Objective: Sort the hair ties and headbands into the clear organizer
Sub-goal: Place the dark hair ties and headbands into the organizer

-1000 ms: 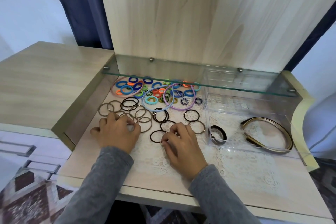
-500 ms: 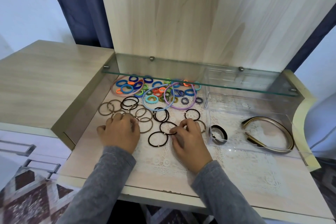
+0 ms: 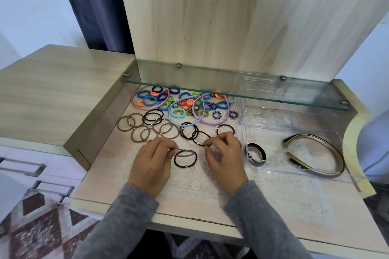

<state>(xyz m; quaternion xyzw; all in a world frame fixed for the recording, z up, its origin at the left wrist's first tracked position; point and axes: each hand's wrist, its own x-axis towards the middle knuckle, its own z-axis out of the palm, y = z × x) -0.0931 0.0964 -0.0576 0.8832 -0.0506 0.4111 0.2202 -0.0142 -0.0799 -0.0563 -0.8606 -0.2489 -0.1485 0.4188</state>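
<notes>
Two ties are in hand at once: the left hand (image 3: 152,166) pinches a thin brown tie (image 3: 187,150) beside its gold bead between thumb and fingertip, and the right hand (image 3: 225,160) pinches a thin black tie (image 3: 197,143) at its near rim, the other fingers curled. Both are near the middle of the surface, a little toward its front edge, and a second black tie (image 3: 186,166) lies flat there, overlapping the brown one.

To do this step well, I would raise each tie straight up until it hangs free — the loops overlap their neighbours, and a sideways drag would likely pull others along. Then carry like with like to the clear organizer (image 3: 273,139) at the right edge, where a coiled dark band (image 3: 255,153) and gold-edged headbands (image 3: 315,153) already lie inside.

The ties look slim, limp and elastic, each with one small metal bead — easy to pinch, apt to snag. Brighter, thicker ties (image 3: 185,103) and pastel headbands (image 3: 212,124) wait along the back edge under the glass shelf (image 3: 273,92).
</notes>
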